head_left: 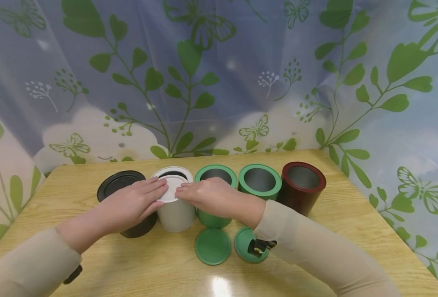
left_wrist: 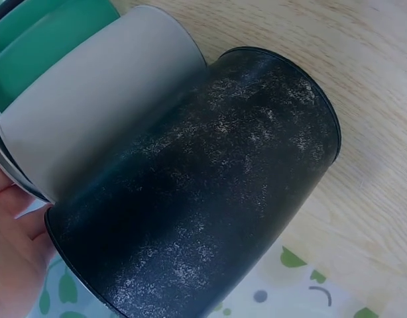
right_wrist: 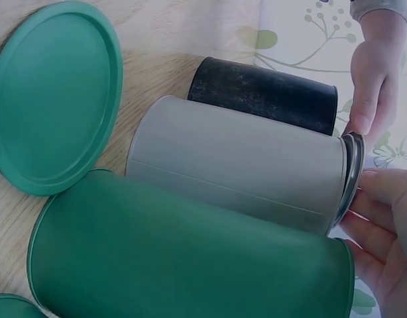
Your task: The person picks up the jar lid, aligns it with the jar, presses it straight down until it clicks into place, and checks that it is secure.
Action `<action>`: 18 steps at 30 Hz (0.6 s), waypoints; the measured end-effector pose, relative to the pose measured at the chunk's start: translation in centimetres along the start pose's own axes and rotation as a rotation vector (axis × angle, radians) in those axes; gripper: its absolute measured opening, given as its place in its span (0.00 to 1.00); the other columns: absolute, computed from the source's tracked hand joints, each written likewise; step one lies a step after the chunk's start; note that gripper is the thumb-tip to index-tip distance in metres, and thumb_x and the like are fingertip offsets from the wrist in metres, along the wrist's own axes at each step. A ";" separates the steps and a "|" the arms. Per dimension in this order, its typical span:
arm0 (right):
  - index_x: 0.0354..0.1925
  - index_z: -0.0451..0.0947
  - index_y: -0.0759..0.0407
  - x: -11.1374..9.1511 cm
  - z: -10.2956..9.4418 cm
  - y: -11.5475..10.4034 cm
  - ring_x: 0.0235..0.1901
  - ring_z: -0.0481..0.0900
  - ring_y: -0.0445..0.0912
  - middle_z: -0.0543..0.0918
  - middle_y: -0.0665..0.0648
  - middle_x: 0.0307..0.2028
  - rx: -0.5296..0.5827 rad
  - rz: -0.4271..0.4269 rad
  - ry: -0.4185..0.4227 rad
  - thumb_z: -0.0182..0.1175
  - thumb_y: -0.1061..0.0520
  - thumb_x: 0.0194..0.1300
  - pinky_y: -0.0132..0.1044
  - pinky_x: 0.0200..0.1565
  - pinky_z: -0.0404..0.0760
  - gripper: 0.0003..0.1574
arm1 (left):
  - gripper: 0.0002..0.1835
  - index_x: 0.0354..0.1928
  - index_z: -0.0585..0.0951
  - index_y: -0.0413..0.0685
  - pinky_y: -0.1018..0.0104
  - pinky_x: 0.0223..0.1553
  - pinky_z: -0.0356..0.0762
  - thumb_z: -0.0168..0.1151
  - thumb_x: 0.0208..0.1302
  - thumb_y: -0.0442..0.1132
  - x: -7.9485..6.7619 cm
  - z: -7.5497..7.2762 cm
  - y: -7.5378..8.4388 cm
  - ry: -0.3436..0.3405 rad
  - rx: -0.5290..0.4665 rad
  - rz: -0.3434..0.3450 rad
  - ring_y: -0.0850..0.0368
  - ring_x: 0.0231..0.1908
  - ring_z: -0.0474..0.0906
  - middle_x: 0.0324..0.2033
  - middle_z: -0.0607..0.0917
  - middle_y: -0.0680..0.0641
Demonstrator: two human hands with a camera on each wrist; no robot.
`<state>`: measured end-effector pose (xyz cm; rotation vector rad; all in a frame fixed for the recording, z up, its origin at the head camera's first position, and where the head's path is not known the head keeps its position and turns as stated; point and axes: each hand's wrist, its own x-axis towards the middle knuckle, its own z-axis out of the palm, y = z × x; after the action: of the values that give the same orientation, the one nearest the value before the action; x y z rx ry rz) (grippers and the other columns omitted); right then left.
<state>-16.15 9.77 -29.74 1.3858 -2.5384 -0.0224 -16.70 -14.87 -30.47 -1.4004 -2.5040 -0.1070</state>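
Note:
Both hands hold the white lid [head_left: 173, 187], which sits askew over the mouth of the white can [head_left: 177, 216]. A dark gap shows behind the lid, and its silvery rim [right_wrist: 354, 169] stands off the can. My left hand [head_left: 131, 205] has its fingers along the lid's left side, with the thumb at the front edge. From the right, my right hand [head_left: 211, 196] reaches over the green can [head_left: 214, 220] and meets the lid's edge with its fingertips. The black can [left_wrist: 197, 179] stands beside the white one, partly covered by my left hand and wrist.
A second green can [head_left: 260, 170] and a dark red can [head_left: 302, 196], both lidless, continue the row rightward. Two green lids lie in front: one green lid [head_left: 213, 246] in view, another green lid [head_left: 245, 239] partly under my right sleeve. A patterned curtain [head_left: 219, 99] hangs behind the wooden table [head_left: 148, 264].

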 end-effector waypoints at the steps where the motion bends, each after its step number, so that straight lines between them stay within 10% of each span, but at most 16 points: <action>1: 0.58 0.75 0.51 -0.1 0.0 0.1 0.56 0.72 0.39 0.76 0.47 0.56 0.012 -0.002 0.011 0.54 0.57 0.68 0.32 0.47 0.77 0.20 | 0.24 0.58 0.73 0.33 0.47 0.55 0.68 0.59 0.63 0.40 0.1 0.1 0.0 0.002 0.001 0.000 0.39 0.57 0.70 0.57 0.74 0.38; 18: 0.43 0.83 0.53 -0.5 0.3 1.0 0.41 0.82 0.39 0.85 0.48 0.40 0.071 -0.013 0.270 0.61 0.59 0.63 0.30 0.43 0.78 0.10 | 0.25 0.60 0.72 0.34 0.48 0.58 0.65 0.56 0.67 0.44 0.8 0.4 -0.2 -0.042 0.018 -0.055 0.41 0.60 0.67 0.58 0.73 0.36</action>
<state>-16.76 10.67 -30.01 1.3309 -2.3263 0.2391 -17.34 -14.18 -30.66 -1.3399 -2.5717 -0.0664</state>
